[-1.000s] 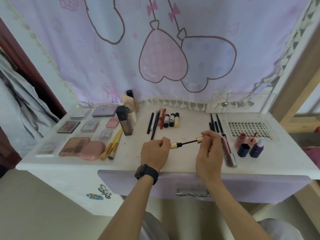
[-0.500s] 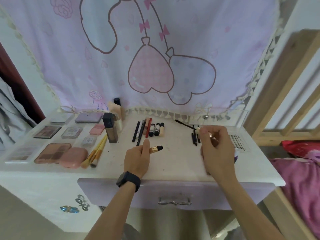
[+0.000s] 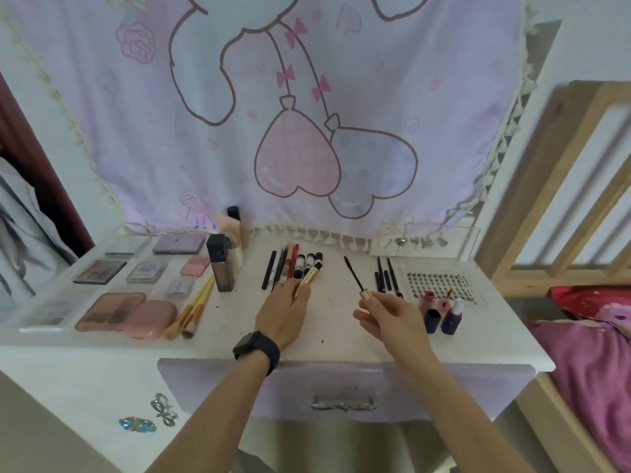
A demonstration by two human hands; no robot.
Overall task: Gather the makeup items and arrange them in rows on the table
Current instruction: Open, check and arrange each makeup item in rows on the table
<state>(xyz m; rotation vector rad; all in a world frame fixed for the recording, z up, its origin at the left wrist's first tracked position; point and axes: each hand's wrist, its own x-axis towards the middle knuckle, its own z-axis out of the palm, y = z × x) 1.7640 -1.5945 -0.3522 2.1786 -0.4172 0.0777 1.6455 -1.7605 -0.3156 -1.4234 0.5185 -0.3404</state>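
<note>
White dressing table [image 3: 334, 339] against pink curtain [image 3: 409, 80]. Gripped in left hand [image 3: 283, 312] – gold mascara tube [image 3: 307, 279], mid-table beside pencil row [image 3: 278, 271]. Pinched in right hand [image 3: 392, 315] – wand [image 3: 353, 273], brush up. Best to aim brush at tube mouth, slide straight, twist shut.

Left grip [image 3: 283, 315]: curled round gold mascara tube [image 3: 309, 278], dark open neck toward row of pencils and lipsticks [image 3: 290, 264]. Right grip [image 3: 392, 315]: pinching gold cap of mascara wand [image 3: 355, 277], brush tip raised, angled up-left. Tube and wand apart, over white table [image 3: 334, 326]. Left on table: eyeshadow palettes [image 3: 109, 307], makeup brushes [image 3: 194, 308]. Right: black pencils [image 3: 386, 278], lash tray [image 3: 440, 283], small bottles [image 3: 450, 319].
</note>
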